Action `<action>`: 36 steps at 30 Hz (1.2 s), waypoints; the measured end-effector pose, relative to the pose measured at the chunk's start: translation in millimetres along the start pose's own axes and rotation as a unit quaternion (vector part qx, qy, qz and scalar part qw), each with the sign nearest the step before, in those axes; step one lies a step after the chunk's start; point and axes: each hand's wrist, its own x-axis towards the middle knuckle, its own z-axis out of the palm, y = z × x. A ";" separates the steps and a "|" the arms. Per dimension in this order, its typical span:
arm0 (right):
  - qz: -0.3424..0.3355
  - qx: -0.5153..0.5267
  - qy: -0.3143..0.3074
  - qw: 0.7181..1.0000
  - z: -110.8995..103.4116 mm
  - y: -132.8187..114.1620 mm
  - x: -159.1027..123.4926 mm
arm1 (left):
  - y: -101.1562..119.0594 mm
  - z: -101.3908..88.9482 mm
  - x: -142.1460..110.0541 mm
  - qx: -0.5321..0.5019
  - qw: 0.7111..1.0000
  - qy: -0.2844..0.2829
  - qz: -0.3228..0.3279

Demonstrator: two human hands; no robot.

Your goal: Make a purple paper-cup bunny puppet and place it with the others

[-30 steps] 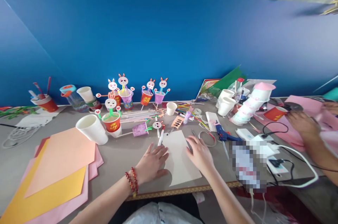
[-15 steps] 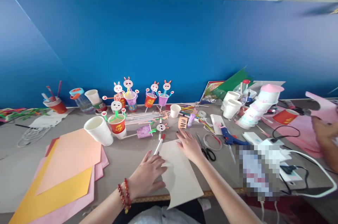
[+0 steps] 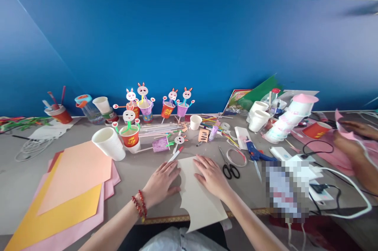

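A cream sheet of card (image 3: pixel 198 199) lies on the grey table (image 3: pixel 141 172) in front of me, its near end hanging over the table edge. My left hand (image 3: pixel 161 183), with a red bead bracelet at the wrist, lies flat at the sheet's left edge with fingers stretched out. My right hand (image 3: pixel 211 176) rests flat on the sheet's upper part, fingers spread. A red-capped marker (image 3: pixel 175 155) lies just beyond my left fingertips. Black scissors (image 3: pixel 228 166) lie to the right of my right hand.
Orange, yellow and pink paper sheets (image 3: pixel 71 192) are stacked at left beside a white cup (image 3: pixel 108 143). Paper-cup bunny figures (image 3: pixel 144 105) stand at the back. A blue glue gun (image 3: pixel 253 152), tape ring, cables and cups crowd the right. Another person's hands (image 3: pixel 351 144) handle pink paper at far right.
My right hand has drawn back from the sheet's far end onto its upper middle. My left hand slid slightly forward along the left edge. The other person's hands lowered the pink paper.
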 end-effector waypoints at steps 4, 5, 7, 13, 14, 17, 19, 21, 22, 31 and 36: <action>0.001 -0.003 0.014 1.000 1.4 -6.6 4.0 | -11.0 3.2 6.0 -0.011 1.000 0.013 0.002; 0.003 -0.004 0.017 1.000 1.7 -8.0 4.7 | -13.0 4.0 7.8 -0.013 1.000 0.013 0.001; 0.009 -0.005 0.022 1.000 2.2 -9.7 5.3 | -16.4 5.5 10.9 -0.012 1.000 0.013 -0.005; 0.010 0.009 0.033 0.999 4.3 -11.3 3.2 | -19.8 9.5 15.9 0.002 0.999 0.040 -0.007; 0.009 0.012 0.034 0.999 5.1 -11.6 2.4 | -19.3 9.9 16.3 0.003 0.999 0.041 -0.005; 0.008 0.024 0.039 0.999 6.9 -10.9 1.3 | -17.5 10.7 16.8 0.002 0.999 0.043 -0.002; 0.008 0.048 0.057 0.997 4.8 -7.1 5.4 | -16.5 11.5 16.4 0.002 0.999 0.045 -0.001; 0.015 0.084 0.107 0.991 -2.6 -0.5 18.1 | -15.8 12.7 15.8 0.000 0.999 0.049 -0.001; 0.022 0.100 0.144 0.984 -8.3 3.1 28.6 | -15.5 13.3 15.5 -0.001 0.999 0.052 -0.002; 0.034 0.123 0.152 0.980 -49.1 -1.5 211.1 | -10.8 9.4 15.2 -0.004 0.999 0.043 -0.016; 0.048 0.091 0.128 0.986 -43.5 -15.3 282.4 | -11.3 8.9 14.5 -0.027 0.998 0.051 -0.004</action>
